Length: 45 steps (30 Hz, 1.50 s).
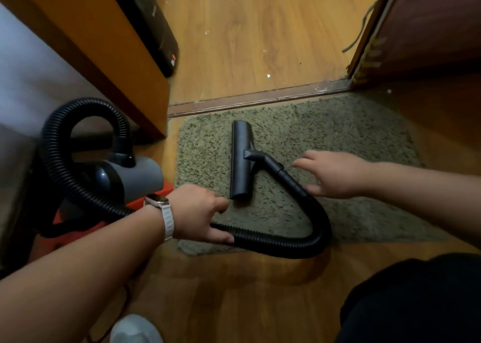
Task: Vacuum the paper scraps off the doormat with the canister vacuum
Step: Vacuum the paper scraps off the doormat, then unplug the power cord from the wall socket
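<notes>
A green shaggy doormat point(338, 145) lies on the wood floor before a threshold. On it rests the black flat nozzle point(240, 160) of the vacuum, joined to a ribbed black hose point(291, 243) that curves across the mat's near edge. My left hand point(200, 212), with a watch on the wrist, grips the hose at the mat's near left. My right hand point(335, 173) hovers open just right of the nozzle's neck, fingers spread, touching nothing that I can see. The canister vacuum point(125, 178), grey and red, stands at the left.
A wooden cabinet point(104, 64) with a black box point(156, 25) beside it stands at the left. A dark door point(429, 30) stands at the right. Small white paper scraps point(268, 76) lie on the floor beyond the threshold point(247, 99).
</notes>
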### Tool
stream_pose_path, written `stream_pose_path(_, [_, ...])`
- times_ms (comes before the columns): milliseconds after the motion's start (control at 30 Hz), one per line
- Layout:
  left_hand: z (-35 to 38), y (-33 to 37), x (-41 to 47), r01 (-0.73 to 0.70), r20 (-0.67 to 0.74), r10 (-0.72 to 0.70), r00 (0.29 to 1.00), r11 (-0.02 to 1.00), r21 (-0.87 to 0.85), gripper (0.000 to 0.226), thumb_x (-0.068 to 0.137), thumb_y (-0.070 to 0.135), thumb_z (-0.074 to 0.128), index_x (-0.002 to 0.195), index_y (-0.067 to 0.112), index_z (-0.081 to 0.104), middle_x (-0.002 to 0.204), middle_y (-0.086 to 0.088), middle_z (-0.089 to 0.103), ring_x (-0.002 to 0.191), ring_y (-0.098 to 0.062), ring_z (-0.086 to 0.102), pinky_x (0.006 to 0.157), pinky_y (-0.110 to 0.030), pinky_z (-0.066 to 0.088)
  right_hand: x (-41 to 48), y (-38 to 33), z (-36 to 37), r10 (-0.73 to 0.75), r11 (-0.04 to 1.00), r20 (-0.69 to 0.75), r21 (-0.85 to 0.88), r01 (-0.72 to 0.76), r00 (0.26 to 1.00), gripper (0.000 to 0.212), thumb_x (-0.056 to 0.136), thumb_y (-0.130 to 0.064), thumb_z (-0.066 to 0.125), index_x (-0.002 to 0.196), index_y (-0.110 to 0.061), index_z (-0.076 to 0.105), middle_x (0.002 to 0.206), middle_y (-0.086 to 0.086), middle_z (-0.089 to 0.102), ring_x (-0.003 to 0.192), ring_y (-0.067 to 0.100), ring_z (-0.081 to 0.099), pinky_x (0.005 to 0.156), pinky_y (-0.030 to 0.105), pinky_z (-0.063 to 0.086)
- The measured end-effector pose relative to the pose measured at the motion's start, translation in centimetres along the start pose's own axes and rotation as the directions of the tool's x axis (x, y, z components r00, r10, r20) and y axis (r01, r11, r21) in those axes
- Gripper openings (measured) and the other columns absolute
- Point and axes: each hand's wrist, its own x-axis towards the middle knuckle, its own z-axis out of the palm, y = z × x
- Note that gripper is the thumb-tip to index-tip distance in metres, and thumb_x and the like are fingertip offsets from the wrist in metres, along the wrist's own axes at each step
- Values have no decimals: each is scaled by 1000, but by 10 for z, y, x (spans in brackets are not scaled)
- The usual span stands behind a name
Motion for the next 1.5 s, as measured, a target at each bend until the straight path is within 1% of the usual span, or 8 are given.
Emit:
stream_pose_path(233, [-51,-66,-83,94,-240,-73,968,993,78,48,78,72,44,72,26,57,64,6,61,54,-21,61,43,-26,42,28,-92,-91,-264,963,-172,-103,249,949,63,93,-50,55,149,-29,34,138,-4,46,122,17,50,95,39,51])
stream_pose_path(500, [-75,-118,-232,359,-301,-329,895,932,49,60,77,74,39,95,24,68,88,6,67,75,-22,66,55,-30,48,62,-222,-133,-518,851,-206,-223,476,830,64,90,-53,55,147,-29,38,146,-3,42,128,20,48,100,40,48])
stream_pose_path(700, [-16,-123,-330,614,-99,-628,772,777,-142,105,69,94,13,142,25,45,145,4,48,126,-17,52,101,-32,47,90,-313,-131,-693,704,-164,-360,612,702,66,89,-52,56,148,-25,40,149,2,43,136,23,42,111,40,39])
stream_pose_path(800, [20,-117,-344,664,18,-679,733,711,-232,105,69,91,20,153,28,26,160,5,26,141,-13,34,110,-25,29,109,-354,-126,-768,609,-121,-440,660,629,65,88,-54,54,144,-24,45,149,6,45,138,28,41,115,45,34])
stream_pose_path(933, [67,-120,-340,674,63,-698,714,659,-333,94,77,82,33,155,33,14,163,6,15,146,-14,25,116,-31,28,142,-394,-121,-819,512,-52,-513,689,571,61,91,-54,50,144,-24,44,147,7,46,138,28,41,116,47,30])
stream_pose_path(1133, [114,-130,-317,597,-1,-643,765,711,-372,87,85,72,44,154,38,4,163,6,11,141,-17,31,109,-36,38,190,-421,-118,-807,441,90,-566,697,584,62,88,-56,52,141,-27,40,131,3,53,121,27,52,98,43,45])
stream_pose_path(1267, [126,-139,-306,494,-138,-579,804,778,-388,80,88,68,48,153,30,21,158,0,23,135,-22,37,103,-38,43,203,-426,-120,-827,419,98,-547,725,553,56,92,-58,45,139,-30,36,121,0,54,104,25,58,75,37,46])
stream_pose_path(1500, [146,-149,-297,460,-195,-549,813,810,-363,89,87,71,46,154,31,4,163,-6,12,147,-27,21,114,-38,22,209,-419,-111,-831,387,142,-546,743,537,47,100,-53,37,134,-23,45,113,4,60,95,26,61,68,35,38])
